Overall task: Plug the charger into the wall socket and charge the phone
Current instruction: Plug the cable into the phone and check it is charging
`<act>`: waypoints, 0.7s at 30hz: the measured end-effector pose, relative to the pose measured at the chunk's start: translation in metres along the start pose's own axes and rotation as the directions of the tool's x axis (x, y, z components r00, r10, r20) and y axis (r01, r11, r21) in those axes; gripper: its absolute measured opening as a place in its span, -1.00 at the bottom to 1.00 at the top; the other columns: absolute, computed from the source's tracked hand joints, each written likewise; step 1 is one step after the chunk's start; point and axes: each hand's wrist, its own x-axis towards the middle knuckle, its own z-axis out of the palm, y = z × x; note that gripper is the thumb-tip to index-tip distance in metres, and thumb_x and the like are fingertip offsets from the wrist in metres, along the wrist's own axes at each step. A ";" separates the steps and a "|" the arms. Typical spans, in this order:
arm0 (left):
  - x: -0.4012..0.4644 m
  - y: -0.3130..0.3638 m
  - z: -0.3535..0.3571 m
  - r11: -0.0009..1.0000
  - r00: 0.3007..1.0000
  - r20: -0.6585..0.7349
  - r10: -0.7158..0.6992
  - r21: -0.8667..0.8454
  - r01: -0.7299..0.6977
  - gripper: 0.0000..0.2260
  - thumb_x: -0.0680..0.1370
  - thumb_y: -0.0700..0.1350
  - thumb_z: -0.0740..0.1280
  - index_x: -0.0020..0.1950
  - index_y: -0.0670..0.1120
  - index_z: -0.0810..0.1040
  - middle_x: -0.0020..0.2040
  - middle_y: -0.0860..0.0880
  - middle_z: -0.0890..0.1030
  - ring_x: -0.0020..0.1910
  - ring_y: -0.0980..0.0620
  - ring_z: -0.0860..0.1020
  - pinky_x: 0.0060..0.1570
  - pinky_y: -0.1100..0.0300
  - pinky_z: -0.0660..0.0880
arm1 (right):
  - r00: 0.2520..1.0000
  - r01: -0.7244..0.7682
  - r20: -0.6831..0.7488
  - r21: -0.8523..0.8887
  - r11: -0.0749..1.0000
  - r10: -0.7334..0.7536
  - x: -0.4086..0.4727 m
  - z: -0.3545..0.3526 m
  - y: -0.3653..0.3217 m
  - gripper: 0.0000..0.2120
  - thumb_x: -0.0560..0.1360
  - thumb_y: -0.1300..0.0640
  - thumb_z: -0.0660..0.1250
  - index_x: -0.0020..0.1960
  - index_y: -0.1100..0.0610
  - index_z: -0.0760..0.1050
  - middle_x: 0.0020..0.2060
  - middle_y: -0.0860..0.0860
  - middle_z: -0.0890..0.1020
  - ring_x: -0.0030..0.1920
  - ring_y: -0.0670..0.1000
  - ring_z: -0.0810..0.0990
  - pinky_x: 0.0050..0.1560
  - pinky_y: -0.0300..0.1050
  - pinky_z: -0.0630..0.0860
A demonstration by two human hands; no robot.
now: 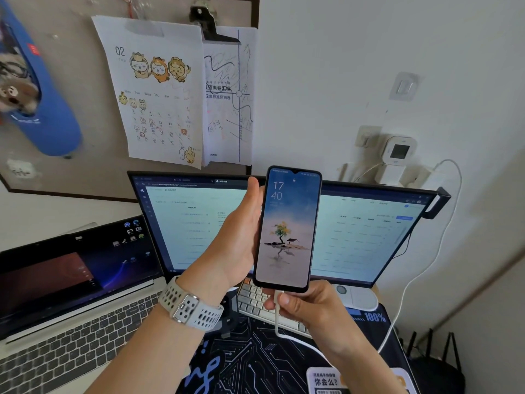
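phone [287,228] upright at centre, before the monitor [199,223], held at its left edge by the left hand [241,231]. right hand [309,305] just below the phone's bottom edge, pinching the cable [420,280] where it meets the phone. cable running from there rightward and up the wall to the charger [390,173] at the wall socket [366,137], above and behind the monitor's right end. laptop [71,294] left of the monitor. keyboard [255,301] under the phone, before the monitor. calendar [156,92] on the board above the monitor, clipboard [227,95] just right of it.
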 end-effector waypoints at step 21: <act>0.000 -0.004 -0.006 0.999 0.999 -0.030 -0.013 0.029 0.014 -0.56 0.54 0.32 -0.03 0.09 0.28 0.60 0.11 0.07 0.70 0.10 0.06 0.65 -0.07 0.12 0.60 | 1.000 0.001 0.019 -0.028 1.000 -0.001 0.002 -0.001 0.007 -0.84 0.45 0.11 0.45 -0.02 0.15 0.70 -0.14 0.05 0.74 -0.08 -0.03 0.70 -0.05 -0.30 0.56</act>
